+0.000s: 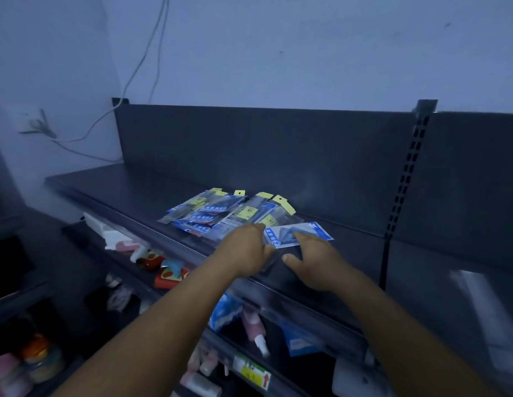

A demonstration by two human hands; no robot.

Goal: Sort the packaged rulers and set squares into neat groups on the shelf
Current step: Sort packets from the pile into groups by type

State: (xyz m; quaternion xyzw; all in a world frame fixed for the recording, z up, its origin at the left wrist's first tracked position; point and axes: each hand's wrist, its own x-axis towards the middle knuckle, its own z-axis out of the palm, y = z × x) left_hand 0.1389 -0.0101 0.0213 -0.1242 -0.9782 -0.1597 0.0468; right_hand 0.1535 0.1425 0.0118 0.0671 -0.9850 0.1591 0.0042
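Note:
A loose pile of packaged rulers and set squares (221,213), clear sleeves with blue and yellow labels, lies on the dark top shelf (140,193). One blue-and-clear set square packet (309,229) lies flat to the right of the pile. My left hand (246,250) reaches over the pile's near edge, its thumb pinching the left corner of that packet. My right hand (312,262) rests on the packet's near side with fingers spread and straight, thumb out on the shelf surface.
The shelf's dark back panel (264,150) rises behind the pile; a slotted upright (407,173) stands at the right. Lower shelves hold bottles, an orange-red pack (169,277) and blue packets (225,310). White cables (140,61) hang down the wall at left.

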